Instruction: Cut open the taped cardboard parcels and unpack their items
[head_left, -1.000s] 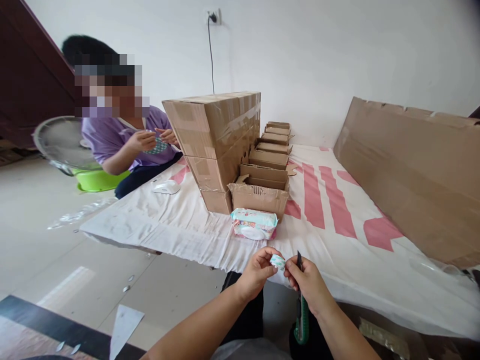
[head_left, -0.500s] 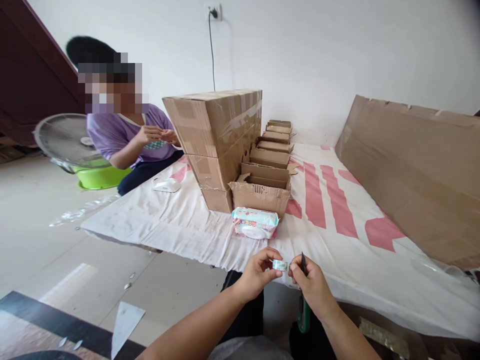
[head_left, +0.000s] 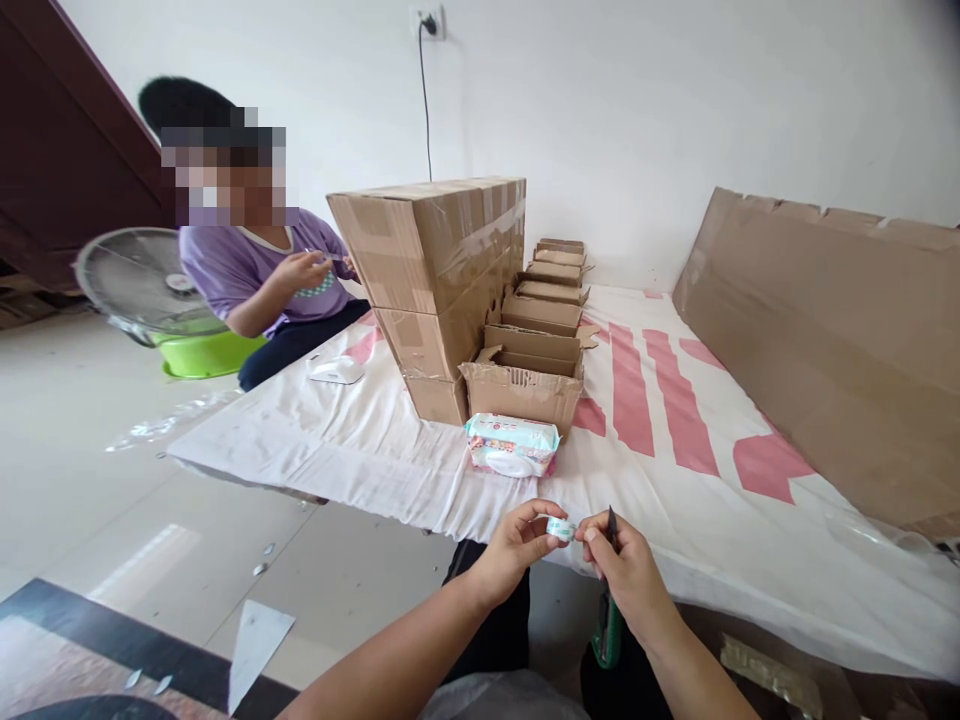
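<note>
Between the thumb and fingers of my left hand [head_left: 514, 548] is a small white-and-teal roll [head_left: 559, 528], which looks like tape. My right hand [head_left: 628, 566] is closed around a green-handled utility knife [head_left: 607, 638], its dark tip pointing up past the fingers and its handle hanging below the palm. The right thumb and fingertip pinch close beside the roll's right edge; whether they hold a bit of it is too small to tell. Both hands are over the near edge of the cloth-covered table [head_left: 420, 490]. Just beyond them lies a pack of wet wipes [head_left: 513, 445].
Stacked taped cartons [head_left: 427, 250] stand mid-table, with a row of open cardboard boxes [head_left: 525, 385] along their right side. A large cardboard sheet [head_left: 832, 350] leans at the right. Across the table a co-worker [head_left: 262, 270] sits near a fan [head_left: 150, 280].
The roll has turned slightly between my left fingers; my right hand has barely shifted. The co-worker's hands have moved apart. The view has drifted a little.
</note>
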